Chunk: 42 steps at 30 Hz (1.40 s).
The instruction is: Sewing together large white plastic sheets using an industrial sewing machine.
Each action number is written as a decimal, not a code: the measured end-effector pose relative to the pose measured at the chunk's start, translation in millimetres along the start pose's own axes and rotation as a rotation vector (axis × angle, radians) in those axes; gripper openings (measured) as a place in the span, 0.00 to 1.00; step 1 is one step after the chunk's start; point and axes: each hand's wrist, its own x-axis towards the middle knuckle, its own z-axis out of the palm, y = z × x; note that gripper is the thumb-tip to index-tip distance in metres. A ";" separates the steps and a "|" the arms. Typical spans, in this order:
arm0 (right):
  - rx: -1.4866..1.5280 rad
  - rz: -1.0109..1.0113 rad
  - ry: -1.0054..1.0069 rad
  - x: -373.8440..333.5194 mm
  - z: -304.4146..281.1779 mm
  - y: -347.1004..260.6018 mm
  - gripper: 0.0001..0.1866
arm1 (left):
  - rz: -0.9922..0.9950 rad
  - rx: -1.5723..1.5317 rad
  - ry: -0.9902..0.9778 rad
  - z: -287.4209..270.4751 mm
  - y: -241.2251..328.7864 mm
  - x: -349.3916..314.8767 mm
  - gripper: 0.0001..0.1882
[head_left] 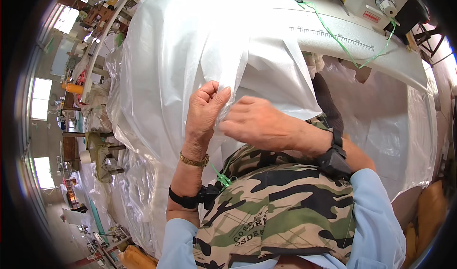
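Fingers of the left hand (pixel 204 114) curl tight on a fold of the white sheet (pixel 190 50); those of the right hand (pixel 259 124) lie nearly flat, pinching the same edge just beside it. That sheet hangs in front of the chest and spreads far and left over the table (pixel 381 54). One sewing machine (pixel 376 2) stands far right, cut off by the rim, with a small red rectangular label and a yellow one on its cream body. One green thread (pixel 342 45) trails from it. Fingertips are partly hidden by sheet
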 end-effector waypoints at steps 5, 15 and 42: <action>-0.301 0.513 0.602 -61.4 -24.5 28.0 0.15 | 0.052 -0.046 0.030 -7.0 -4.6 0.4 0.08; -0.544 0.659 0.416 -125.8 -14.3 52.6 0.04 | 0.178 0.062 0.021 8.9 29.2 -0.9 0.09; -0.008 0.042 0.102 8.1 -4.1 -0.4 0.11 | 0.122 0.307 -0.120 0.2 23.3 -3.0 0.06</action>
